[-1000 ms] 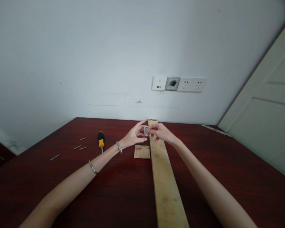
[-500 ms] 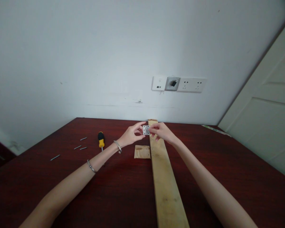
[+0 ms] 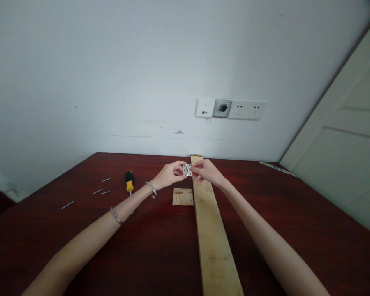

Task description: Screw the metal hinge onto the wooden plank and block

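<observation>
A small silver hinge [image 3: 186,169] with screw holes is held up between my two hands, its leaves spread flat. My left hand [image 3: 170,173] grips its left edge between thumb and forefinger. On the right edge, my right hand [image 3: 207,170] pinches it with the fingertips. Below the hands lies a long pale wooden board [image 3: 212,234], running from the wall toward me. A short wooden piece [image 3: 183,197] sits against the board's left side.
A yellow and black screwdriver [image 3: 129,181] lies left of my left wrist, its shaft partly hidden by my forearm. Several screws or nails [image 3: 68,204] are scattered farther left on the dark red table [image 3: 160,255]. Behind stands a white wall with sockets [image 3: 243,110]; a patterned strip [image 3: 277,169] lies at right.
The hinge has tilted slightly in my fingers, and the left hand's fingers have drawn closer on it. The whole view has shifted a little.
</observation>
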Available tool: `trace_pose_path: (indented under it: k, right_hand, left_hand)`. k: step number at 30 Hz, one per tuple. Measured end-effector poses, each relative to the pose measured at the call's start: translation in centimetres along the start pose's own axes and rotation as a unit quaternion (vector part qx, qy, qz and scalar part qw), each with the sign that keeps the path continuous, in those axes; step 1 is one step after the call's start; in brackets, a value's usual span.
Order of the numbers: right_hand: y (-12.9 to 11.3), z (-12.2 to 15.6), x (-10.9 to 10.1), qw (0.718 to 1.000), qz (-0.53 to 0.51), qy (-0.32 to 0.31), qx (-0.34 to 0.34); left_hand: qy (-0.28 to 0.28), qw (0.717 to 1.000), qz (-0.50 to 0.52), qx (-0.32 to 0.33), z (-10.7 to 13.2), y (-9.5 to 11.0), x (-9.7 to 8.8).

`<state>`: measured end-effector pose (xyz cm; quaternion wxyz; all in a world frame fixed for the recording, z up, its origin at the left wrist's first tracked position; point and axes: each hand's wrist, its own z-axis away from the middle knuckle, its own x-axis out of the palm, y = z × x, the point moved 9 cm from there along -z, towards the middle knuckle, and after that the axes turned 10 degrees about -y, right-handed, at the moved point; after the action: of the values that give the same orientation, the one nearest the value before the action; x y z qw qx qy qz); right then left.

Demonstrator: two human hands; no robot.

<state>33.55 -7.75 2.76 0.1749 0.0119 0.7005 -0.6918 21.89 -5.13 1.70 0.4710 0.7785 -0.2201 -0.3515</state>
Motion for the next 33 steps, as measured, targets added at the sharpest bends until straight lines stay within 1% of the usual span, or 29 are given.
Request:
trace_pose_path:
  k: [3, 6, 8, 11, 13, 16, 18, 20, 22, 24, 25, 28, 30, 33]
  right_hand:
    - [0.4, -0.2, 0.1, 1.0, -0.006, -0.005, 0.005]
    - [1.8, -0.2, 0.2, 0.999, -0.026, -0.019, 0.021]
    - [3.0, 0.2, 0.5, 0.998, -0.041, -0.034, 0.04]
    - [4.9, 1.2, 0.7, 0.995, -0.059, -0.057, 0.059]
    - [6.1, 1.9, 0.6, 0.993, -0.074, -0.06, 0.066]
    - [7.8, 2.7, 0.0, 0.991, -0.094, -0.046, 0.079]
    - [8.6, 3.1, -0.6, 0.993, -0.089, -0.023, 0.076]
    - [8.7, 3.3, -1.0, 0.996, -0.075, -0.006, 0.047]
    - [8.3, 3.5, -0.8, 0.998, -0.054, -0.018, 0.004]
    - [7.8, 3.7, 0.0, 0.998, -0.021, -0.044, -0.039]
    - [7.6, 3.8, 0.2, 0.997, 0.003, -0.047, -0.06]
    - [6.7, 4.2, 0.4, 0.989, 0.08, -0.019, -0.122]
    - [6.5, 4.3, 0.7, 0.983, 0.113, -0.011, -0.143]
    - [6.5, 4.3, 0.9, 0.98, 0.132, -0.017, -0.145]
  left_hand:
    - [0.002, 0.994, -0.109, 0.017, 0.3, 1.1, -0.2]
    - [0.023, 0.97, -0.238, 0.042, 0.8, 2.5, -0.3]
    - [0.021, 0.957, -0.285, 0.049, 1.0, 3.0, 0.1]
    - [-0.019, 0.953, -0.296, 0.057, 1.1, 2.9, 1.6]
    - [-0.046, 0.948, -0.307, 0.068, 1.1, 2.7, 2.7]
    - [-0.082, 0.924, -0.363, 0.084, 1.2, 2.2, 4.4]
    - [-0.106, 0.909, -0.396, 0.083, 1.3, 1.7, 5.2]
    - [-0.128, 0.899, -0.413, 0.075, 1.3, 1.1, 5.8]
    - [-0.14, 0.894, -0.421, 0.07, 1.4, 0.7, 6.1]
    - [-0.138, 0.894, -0.421, 0.071, 1.5, 0.6, 6.1]
    - [-0.135, 0.895, -0.42, 0.072, 1.6, 0.6, 6.0]
    - [-0.13, 0.898, -0.413, 0.07, 1.6, 0.5, 5.9]
    - [-0.13, 0.901, -0.409, 0.067, 1.7, 0.3, 5.8]
    - [-0.13, 0.905, -0.399, 0.067, 1.7, 0.1, 5.8]
